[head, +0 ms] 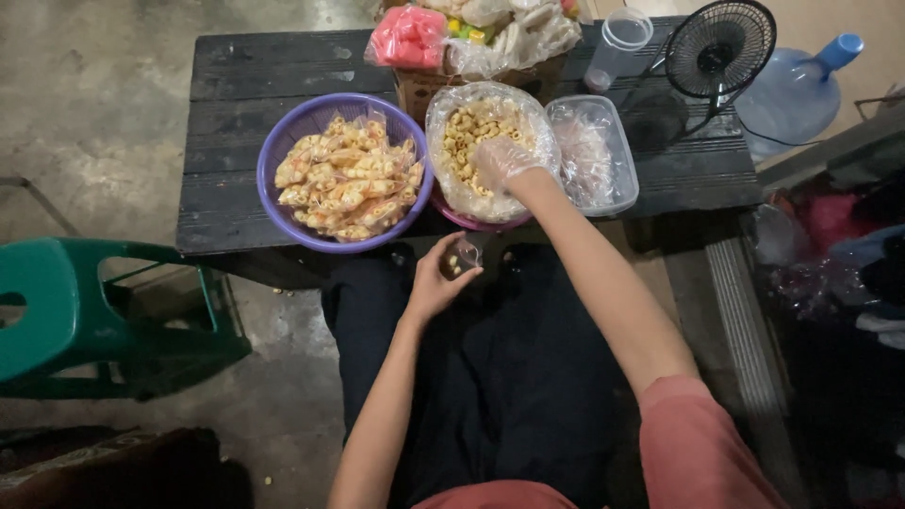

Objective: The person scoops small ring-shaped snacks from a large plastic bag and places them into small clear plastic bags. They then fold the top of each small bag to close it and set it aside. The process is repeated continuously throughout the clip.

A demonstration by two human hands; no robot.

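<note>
Clear plastic covers the right hand (500,160) as a thin glove; its fingers are curled down into the loose ring-shaped snacks (462,127), closing on a pinch of them, though how many cannot be told. These pale yellow snacks lie in a plastic-lined pink bowl (476,223) at the near edge of the dark wooden table (226,160), directly under the right fingers.

Left hand (438,283) is bare and sits below the table edge, over the lap. Its fingers are clenched around a small clear bag (464,256), held mouth-up, with a few snack pieces visible inside. The bag is just beneath the pink bowl's near rim, well short of touching it.

Left of the right fingers, just beside the pink bowl: purple basket (283,141), filled with small sealed packets of snacks (349,179). Right of the fingers, touching the lined bowl: clear rectangular tub (617,151) holding crumpled clear plastic. Beyond the fingers, at the table's far edge: cardboard box (419,90) with bagged goods, one bag pink (407,38). Farther right: clear plastic cup (617,47), small black fan (718,47), blue water jug (797,90) off the table. Green plastic stool (75,311) stands on the floor, well left of the left hand.
</note>
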